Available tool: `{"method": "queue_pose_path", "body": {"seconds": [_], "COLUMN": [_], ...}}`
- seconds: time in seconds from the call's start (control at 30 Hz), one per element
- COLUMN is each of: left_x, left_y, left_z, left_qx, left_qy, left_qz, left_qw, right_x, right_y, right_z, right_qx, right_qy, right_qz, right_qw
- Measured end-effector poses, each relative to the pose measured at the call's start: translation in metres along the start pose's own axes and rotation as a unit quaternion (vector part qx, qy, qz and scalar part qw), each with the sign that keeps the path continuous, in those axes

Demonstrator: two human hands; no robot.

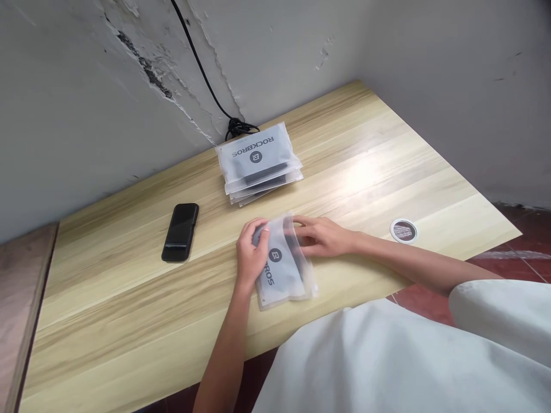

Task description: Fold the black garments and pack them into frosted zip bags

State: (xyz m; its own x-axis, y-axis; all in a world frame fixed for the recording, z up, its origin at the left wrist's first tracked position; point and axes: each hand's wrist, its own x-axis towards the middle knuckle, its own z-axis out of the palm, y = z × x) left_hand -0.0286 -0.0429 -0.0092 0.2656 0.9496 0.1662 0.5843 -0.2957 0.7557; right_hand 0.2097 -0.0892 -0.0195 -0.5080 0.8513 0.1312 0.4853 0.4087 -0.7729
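A frosted plastic zip pouch (286,281) with a round logo and "ROCKBROS" lettering, partly covered, lies near the table's front edge. My left hand (252,252) grips its left side, thumb on top and fingers curled round the edge. At the right edge, the pouch's opening side, my right hand (322,236) has its fingers bent on or just inside the plastic; which of these I cannot tell. Something dark shows through the pouch there. Beyond my hands sits a stack of similar pouches (258,155), the top one with its lettering upside down.
A black phone (180,232) lies to the left on the wood-grain table (129,298). A black cable (198,60) runs down the cracked wall and bunches behind the stack. On the right, a round cable grommet (403,230) is set into the tabletop.
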Motion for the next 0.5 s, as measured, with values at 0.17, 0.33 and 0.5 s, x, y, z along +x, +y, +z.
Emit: {"method": "queue_pose_path", "body": {"seconds": [0.17, 0.33, 0.5], "left_x": [-0.01, -0.012, -0.018], "left_y": [0.014, 0.012, 0.009], "left_z": [0.015, 0.016, 0.023], "left_qx": [0.002, 0.118, 0.248], "left_qy": [-0.05, -0.12, -0.157], "left_qz": [0.035, 0.099, 0.152], "left_qw": [0.998, 0.981, 0.944], "right_x": [0.0, 0.005, 0.002], "right_y": [-0.01, -0.007, 0.013], "right_z": [-0.001, -0.017, -0.056], "right_qx": [-0.035, 0.036, 0.22], "right_qy": [-0.045, -0.079, -0.214], "right_qz": [0.014, 0.01, 0.04], "right_qw": [0.998, 0.996, 0.951]}}
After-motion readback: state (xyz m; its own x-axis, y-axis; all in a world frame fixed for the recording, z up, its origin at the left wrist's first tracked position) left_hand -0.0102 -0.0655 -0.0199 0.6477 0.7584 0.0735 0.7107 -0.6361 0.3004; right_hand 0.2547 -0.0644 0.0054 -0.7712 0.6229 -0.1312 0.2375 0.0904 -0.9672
